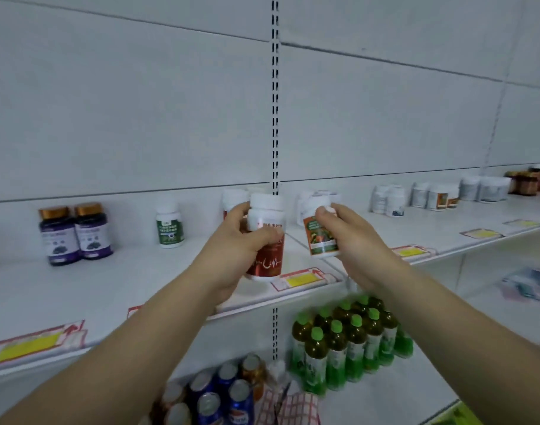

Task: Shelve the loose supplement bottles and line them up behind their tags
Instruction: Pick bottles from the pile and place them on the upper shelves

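over the white shelf (139, 271), the left hand (231, 253) is gripping the red bottle (268, 262) and the right hand (357, 240) the orange bottle (319, 240), fingers (270, 234) clamped, both aloft; be setting each upright behind its tag (302, 279).

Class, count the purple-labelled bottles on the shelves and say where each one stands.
2. The first purple-labelled bottle stands at the left of the upper shelf; the second purple-labelled bottle stands just right of it. More could be hidden behind them.
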Tool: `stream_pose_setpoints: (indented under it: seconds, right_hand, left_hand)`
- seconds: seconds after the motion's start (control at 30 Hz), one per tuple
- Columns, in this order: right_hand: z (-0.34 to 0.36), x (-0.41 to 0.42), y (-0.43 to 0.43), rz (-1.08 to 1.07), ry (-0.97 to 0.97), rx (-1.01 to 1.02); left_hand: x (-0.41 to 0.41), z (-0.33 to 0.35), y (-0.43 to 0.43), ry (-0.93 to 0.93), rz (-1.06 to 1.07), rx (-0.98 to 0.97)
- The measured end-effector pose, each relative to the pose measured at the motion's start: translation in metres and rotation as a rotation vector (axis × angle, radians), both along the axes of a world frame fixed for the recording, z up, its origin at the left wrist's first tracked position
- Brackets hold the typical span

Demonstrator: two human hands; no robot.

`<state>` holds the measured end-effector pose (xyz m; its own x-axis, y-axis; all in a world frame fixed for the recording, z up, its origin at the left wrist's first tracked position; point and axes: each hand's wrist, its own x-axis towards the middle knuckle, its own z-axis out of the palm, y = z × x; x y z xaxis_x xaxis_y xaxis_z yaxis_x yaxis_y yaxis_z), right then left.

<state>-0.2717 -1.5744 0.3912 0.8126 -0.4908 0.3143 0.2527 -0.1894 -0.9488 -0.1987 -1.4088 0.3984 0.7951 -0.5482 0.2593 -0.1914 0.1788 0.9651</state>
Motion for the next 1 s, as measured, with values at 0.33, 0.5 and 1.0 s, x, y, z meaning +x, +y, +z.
stream_pose_setpoints:
  seconds: [0.33,0.5,1.0]
  right_hand:
    - [-0.015,0.074,-0.081,0.286,0.216,-0.298]
    - [-0.013,0.080,-0.104,0.373,0.243,-0.433]
    - [-0.018,0.079,-0.110,0.361,0.215,-0.522]
  left_hand:
    - [0.032,-0.007,-0.055,-0.396,0.352,0.464]
    - [0.062,-0.011,-0.074,-0.735,0.687,0.793]
    - [0.118,-0.013,-0.087,-0.799,0.822,0.972]
